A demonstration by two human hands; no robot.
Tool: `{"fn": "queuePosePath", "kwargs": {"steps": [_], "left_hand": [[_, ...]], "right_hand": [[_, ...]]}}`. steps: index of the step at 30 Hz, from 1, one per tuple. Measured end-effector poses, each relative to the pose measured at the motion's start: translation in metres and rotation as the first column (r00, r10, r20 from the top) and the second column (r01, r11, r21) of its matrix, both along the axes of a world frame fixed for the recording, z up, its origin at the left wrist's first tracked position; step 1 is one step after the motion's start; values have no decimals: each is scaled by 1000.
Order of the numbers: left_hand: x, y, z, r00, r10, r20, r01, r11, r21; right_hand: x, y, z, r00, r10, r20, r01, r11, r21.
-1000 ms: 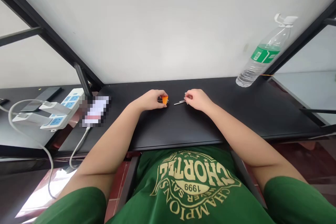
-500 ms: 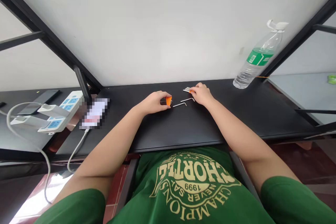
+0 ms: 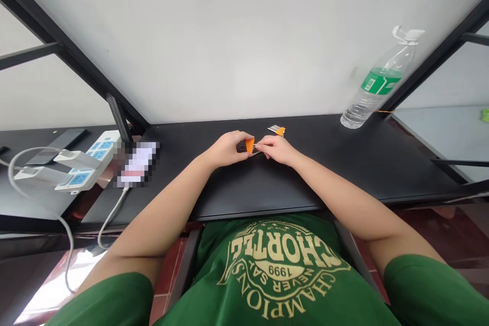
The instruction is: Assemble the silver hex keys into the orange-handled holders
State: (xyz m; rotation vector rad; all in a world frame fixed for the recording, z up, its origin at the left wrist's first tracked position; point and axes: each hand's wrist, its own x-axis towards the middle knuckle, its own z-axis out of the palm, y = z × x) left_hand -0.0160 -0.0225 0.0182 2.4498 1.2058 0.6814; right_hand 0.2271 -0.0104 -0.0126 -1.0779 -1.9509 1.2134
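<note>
My left hand (image 3: 231,148) is closed around an orange hex key holder (image 3: 249,145), with thin dark hex keys showing between the fingers. Close on its right, my right hand (image 3: 278,150) pinches what looks like a hex key (image 3: 255,147) against the holder's near side. Part of a loose silver hex key (image 3: 256,153) lies on the table just below the fingertips; the rest is covered by the hand. Behind the right hand rests a second orange holder (image 3: 280,131) with several silver hex keys (image 3: 273,128) side by side.
The black table (image 3: 252,188) meets a white wall at the back. At right stands a large water bottle (image 3: 367,94) with a green label. To the left are a phone (image 3: 137,164) on a white cable and a power strip (image 3: 89,163) with chargers.
My right hand has left the second orange holder and moved left and nearer, up to the holder in my left hand. The two loose hex keys are now mostly hidden or lifted.
</note>
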Motion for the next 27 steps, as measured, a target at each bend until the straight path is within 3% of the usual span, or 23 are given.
{"fn": "queuePosePath", "kwargs": {"steps": [4, 7, 11, 13, 16, 19, 21, 23, 25, 27], "left_hand": [[-10, 5, 1, 998, 55, -14, -56, 997, -47], [-16, 8, 2, 992, 118, 35, -111, 980, -166], [-16, 9, 0, 973, 91, 211, 25, 871, -491], [-13, 9, -2, 949, 118, 291, 71, 821, -567], [-10, 9, -3, 922, 199, 332, 57, 779, -624], [-7, 9, -4, 906, 249, 341, 37, 757, -652], [-5, 9, -5, 890, 288, 353, 18, 752, -659], [-3, 9, -6, 877, 318, 359, 2, 746, -666], [0, 8, -6, 870, 332, 364, -11, 752, -659], [3, 7, -5, 863, 341, 373, -33, 775, -631]], "right_hand": [[13, 9, 5, 992, -126, -19, 127, 990, 66], [30, 19, 11, 975, -215, -53, 214, 976, -29], [54, 26, 20, 991, -131, 34, 135, 959, -249], [56, 24, 23, 993, -57, 107, 85, 956, -280], [44, 14, 24, 923, -44, 383, 101, 986, -131], [26, 2, 23, 747, -136, 650, 59, 988, 139], [20, -3, 20, 688, -209, 695, -1, 957, 289], [17, -4, 17, 685, -270, 676, -42, 912, 407], [16, -4, 12, 691, -290, 662, -66, 887, 457], [14, -2, 7, 688, -266, 676, -79, 898, 433]]}}
